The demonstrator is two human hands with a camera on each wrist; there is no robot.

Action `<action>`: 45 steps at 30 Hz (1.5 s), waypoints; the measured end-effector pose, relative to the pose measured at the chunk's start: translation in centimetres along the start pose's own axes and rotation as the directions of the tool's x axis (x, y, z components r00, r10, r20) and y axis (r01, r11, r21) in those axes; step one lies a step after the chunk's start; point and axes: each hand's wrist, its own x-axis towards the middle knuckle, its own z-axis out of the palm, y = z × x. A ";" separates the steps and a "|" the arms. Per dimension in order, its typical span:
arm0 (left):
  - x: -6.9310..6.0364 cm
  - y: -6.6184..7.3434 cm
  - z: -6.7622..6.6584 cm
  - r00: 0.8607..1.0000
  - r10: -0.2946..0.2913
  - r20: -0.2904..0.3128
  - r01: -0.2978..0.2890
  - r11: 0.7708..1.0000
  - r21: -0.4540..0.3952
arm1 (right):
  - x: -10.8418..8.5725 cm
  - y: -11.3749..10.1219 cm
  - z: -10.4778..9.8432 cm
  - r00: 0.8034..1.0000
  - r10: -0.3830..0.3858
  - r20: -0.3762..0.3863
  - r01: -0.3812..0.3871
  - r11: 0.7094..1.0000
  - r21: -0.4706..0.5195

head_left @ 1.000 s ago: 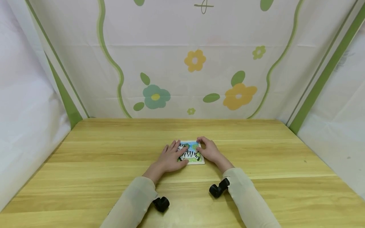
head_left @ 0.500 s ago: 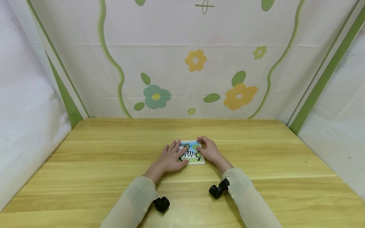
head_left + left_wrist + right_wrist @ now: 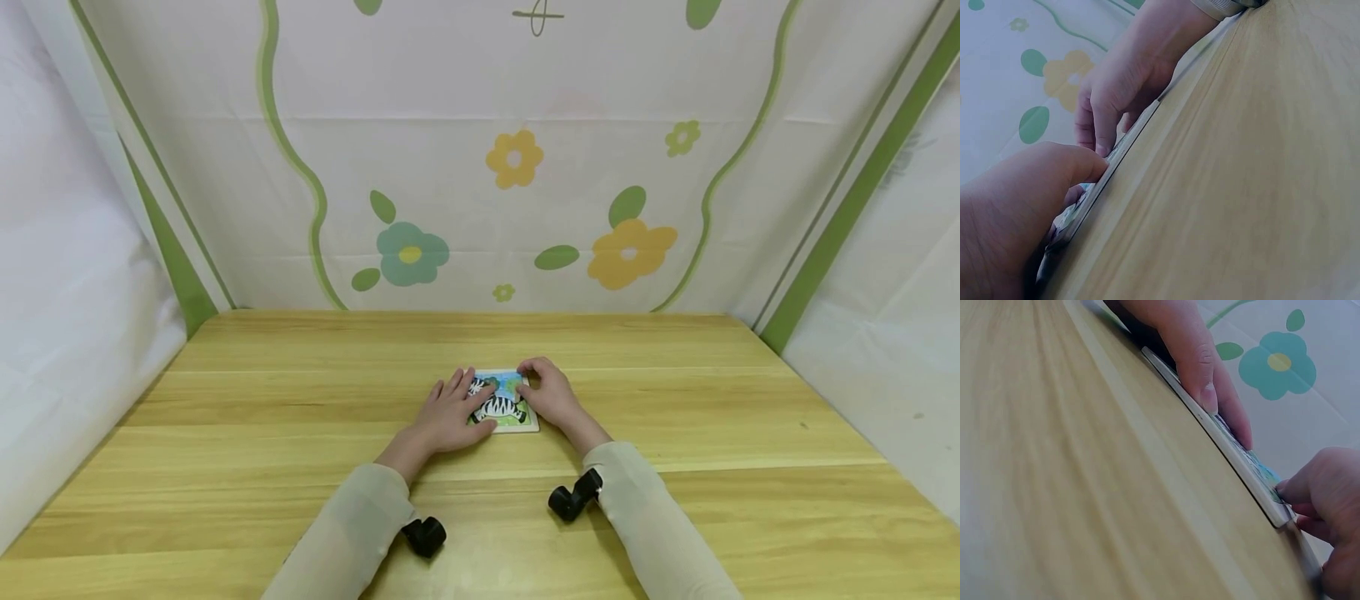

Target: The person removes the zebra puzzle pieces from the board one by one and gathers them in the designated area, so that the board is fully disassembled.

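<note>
A small square zebra jigsaw puzzle (image 3: 500, 407) in a pale frame lies flat on the table. Over its left side my left hand (image 3: 450, 418) rests, fingers spread and thumb near the front edge. At the right side, my right hand (image 3: 555, 397) has its index finger bent to the far corner and its thumb on the picture, gripping that edge. The right wrist view shows the right thumb (image 3: 1285, 487) on top of the board, other fingers by its side. Part of the zebra's head is hidden under the left fingers.
The wooden table (image 3: 300, 483) reaches back to a white flowered cloth (image 3: 465, 100), with more cloth on both sides. A black wrist camera (image 3: 425, 537) is strapped at the left sleeve and another black camera (image 3: 573, 496) at the right.
</note>
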 end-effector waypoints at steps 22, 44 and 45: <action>0.4 0.4 0.3 1.000 0.005 0.004 -0.005 1.000 -0.017 | -0.3 0.5 -0.5 1.000 0.021 0.022 -0.022 0.997 0.069; 0.5 0.3 0.0 1.000 -0.008 0.003 0.008 0.999 -0.040 | 0.4 0.4 -0.6 0.993 0.114 -0.009 -0.109 0.967 0.230; 0.5 0.3 0.0 1.000 -0.008 0.003 0.008 0.999 -0.042 | 0.5 0.4 -0.7 0.992 0.127 -0.009 -0.121 0.961 0.248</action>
